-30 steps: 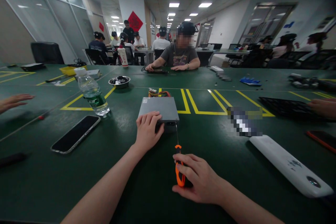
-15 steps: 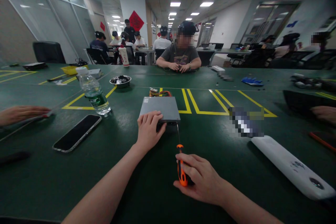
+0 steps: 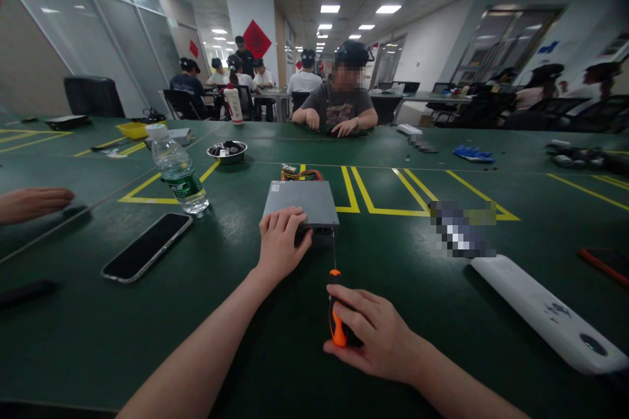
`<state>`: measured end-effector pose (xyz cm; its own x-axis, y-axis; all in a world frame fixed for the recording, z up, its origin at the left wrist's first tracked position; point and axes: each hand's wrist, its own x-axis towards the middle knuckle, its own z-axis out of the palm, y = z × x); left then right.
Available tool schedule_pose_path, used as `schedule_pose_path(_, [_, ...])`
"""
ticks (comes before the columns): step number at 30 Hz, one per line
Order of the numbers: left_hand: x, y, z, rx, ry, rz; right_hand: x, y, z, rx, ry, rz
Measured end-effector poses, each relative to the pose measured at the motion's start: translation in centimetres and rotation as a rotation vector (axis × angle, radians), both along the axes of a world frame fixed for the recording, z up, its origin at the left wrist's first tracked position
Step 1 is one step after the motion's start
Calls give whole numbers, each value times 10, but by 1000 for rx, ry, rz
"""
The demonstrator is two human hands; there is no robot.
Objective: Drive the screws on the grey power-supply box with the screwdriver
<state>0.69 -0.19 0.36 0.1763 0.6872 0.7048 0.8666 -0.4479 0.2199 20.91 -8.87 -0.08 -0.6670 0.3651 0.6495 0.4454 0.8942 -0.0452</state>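
A grey metal computer power supply (image 3: 314, 200) lies flat on the green table, its bundle of coloured cables (image 3: 302, 174) at the far side. My left hand (image 3: 282, 239) grips its near left part, fingers over the top and thumb at the front face. In my right hand (image 3: 376, 330) is a screwdriver (image 3: 337, 321) with an orange and black handle, held between thumb and fingers. Its thin shaft points away from me, and the tip meets the front face of the power supply near the right corner. The screw head itself is too small to make out.
Left of me stand a water bottle (image 3: 179, 173) and a phone (image 3: 147, 247). Beyond is a metal bowl (image 3: 227, 152) of small dark parts. A long white device (image 3: 545, 311) lies on the right. Another person's hand (image 3: 37, 204) rests at the left edge; a person (image 3: 339, 98) sits opposite.
The screwdriver handle has turned and shifted slightly left in my right hand, its tip staying at the power supply. My left hand keeps its hold. The neighbour's hand at left has drawn back.
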Motion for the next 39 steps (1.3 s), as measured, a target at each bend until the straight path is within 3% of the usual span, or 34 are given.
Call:
schedule_pose_path(8, [0,0,0,1,-1,1,-5,-1,4,-45,-151,-11])
schedule_pose_path(15, [0,0,0,-13,2,-3,-2,2,-5,14,-12,21])
schedule_pose_path(23, [0,0,0,-6,4,4,-5,1,1,-33,-167,-21])
schedule_pose_path(27, [0,1,-1,-2,6,6,-4,3,-5,-7,-78,12])
schedule_pose_path(33, [-1,0,-1,2,8,2,-1,1,-3,-117,-45,21])
schedule_pose_path(39, [-1,0,0,2,7,-1,-4,-1,3,-16,-82,19])
